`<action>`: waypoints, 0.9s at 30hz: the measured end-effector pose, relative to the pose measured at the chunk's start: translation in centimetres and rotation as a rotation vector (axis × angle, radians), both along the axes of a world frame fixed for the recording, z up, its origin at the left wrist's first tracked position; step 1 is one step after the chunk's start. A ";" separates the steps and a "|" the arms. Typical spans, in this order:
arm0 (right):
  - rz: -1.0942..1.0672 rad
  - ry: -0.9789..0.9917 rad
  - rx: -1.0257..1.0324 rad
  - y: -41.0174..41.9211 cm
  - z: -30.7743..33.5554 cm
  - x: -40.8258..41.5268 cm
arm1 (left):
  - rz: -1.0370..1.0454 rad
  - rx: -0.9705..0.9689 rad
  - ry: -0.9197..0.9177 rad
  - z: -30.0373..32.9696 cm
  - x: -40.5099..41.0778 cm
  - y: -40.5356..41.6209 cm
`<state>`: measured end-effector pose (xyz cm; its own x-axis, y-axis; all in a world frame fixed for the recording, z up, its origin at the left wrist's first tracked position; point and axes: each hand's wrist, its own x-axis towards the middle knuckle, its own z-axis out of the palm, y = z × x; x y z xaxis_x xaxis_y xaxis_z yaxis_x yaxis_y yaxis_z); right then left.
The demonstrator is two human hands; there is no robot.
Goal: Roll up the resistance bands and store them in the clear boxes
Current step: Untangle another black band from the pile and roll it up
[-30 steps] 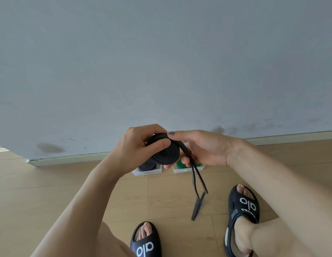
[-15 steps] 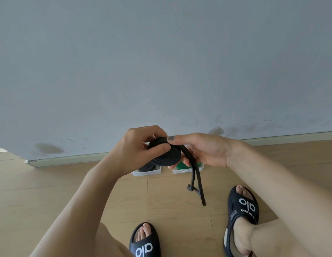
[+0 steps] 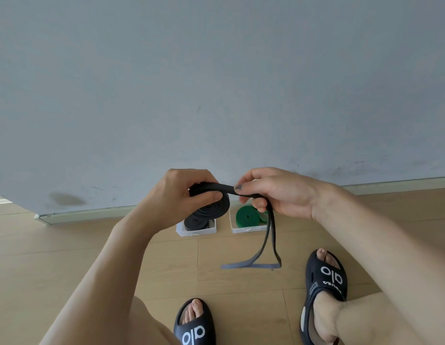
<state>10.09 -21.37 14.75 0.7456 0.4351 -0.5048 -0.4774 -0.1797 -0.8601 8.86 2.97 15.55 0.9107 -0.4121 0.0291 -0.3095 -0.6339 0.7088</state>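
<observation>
head view: band tail (image 3: 267,235) lower than before

— Where do we have our hands?
— Both raised in front of us, forearms angling inward. Our left hand (image 3: 181,195) curls its fingers and thumb around the black coil (image 3: 211,207).
— And the right?
— Our right hand (image 3: 273,192) pinches the band's loose strand (image 3: 271,235) between thumb and forefinger.
</observation>
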 end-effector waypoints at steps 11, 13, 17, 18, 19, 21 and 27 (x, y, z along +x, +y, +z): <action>-0.013 -0.004 0.000 0.0 -0.9 0.0 | 0.029 -0.088 0.132 -0.1 -0.2 -0.2; -0.002 0.036 0.052 0.5 -1.0 -0.2 | 0.072 -0.161 0.125 -0.3 -0.4 0.0; 0.130 0.111 0.178 1.0 -0.5 -0.4 | 0.118 -0.308 0.099 -0.2 -0.4 0.1; 0.172 0.129 0.210 1.1 -0.3 -0.4 | 0.122 -0.333 0.095 -0.1 -0.4 0.0; 0.199 0.144 0.242 1.1 -0.1 -0.5 | 0.127 -0.354 0.096 -0.1 -0.5 -0.1; 0.210 0.158 0.303 1.3 0.1 -0.6 | 0.139 -0.369 0.102 0.1 -0.5 -0.2; 0.148 -0.013 0.061 1.9 -1.3 -0.7 | 0.039 -0.075 0.062 0.0 -0.8 -0.8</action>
<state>9.36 -19.52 13.41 0.6776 0.5699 -0.4648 -0.4382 -0.1948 -0.8775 8.03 2.14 15.54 0.9269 -0.3754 0.0015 -0.2398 -0.5893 0.7715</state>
